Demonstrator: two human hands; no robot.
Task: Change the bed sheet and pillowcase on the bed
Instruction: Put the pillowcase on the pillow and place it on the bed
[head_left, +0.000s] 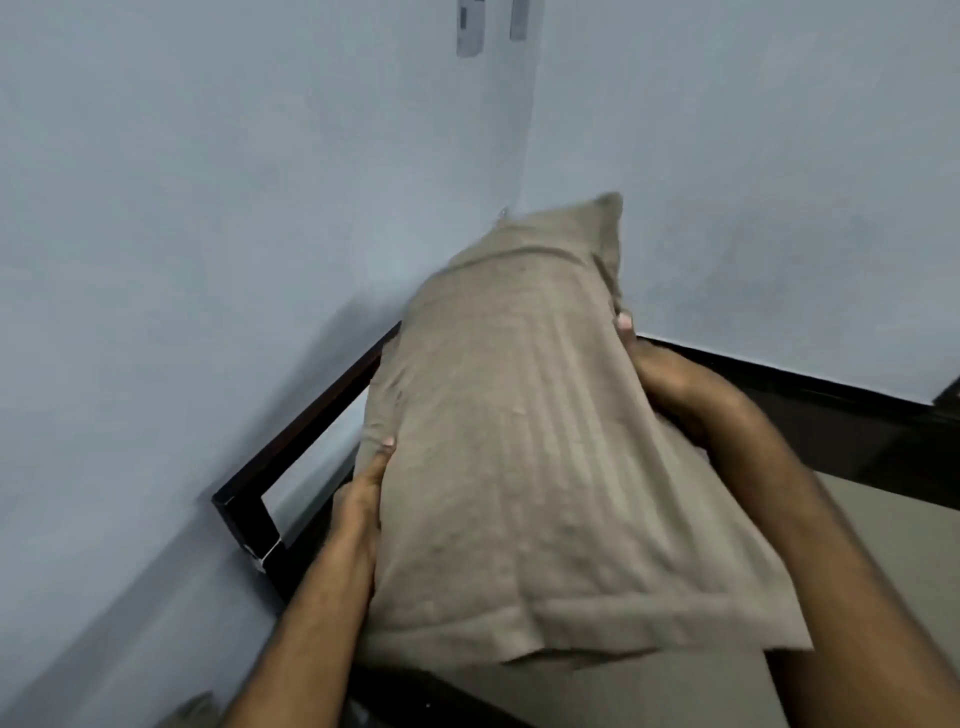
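pillow (524, 441) held up over the bed corner, clamped between both hands.
left hand (363, 499) and right hand (670, 384) grip its sides; a loose hold could drop it behind the dark bed frame (291, 457).

We see a beige, faintly striped pillowcase (524, 441), pale blue walls (208, 208), a dark brown bed frame (291, 447).
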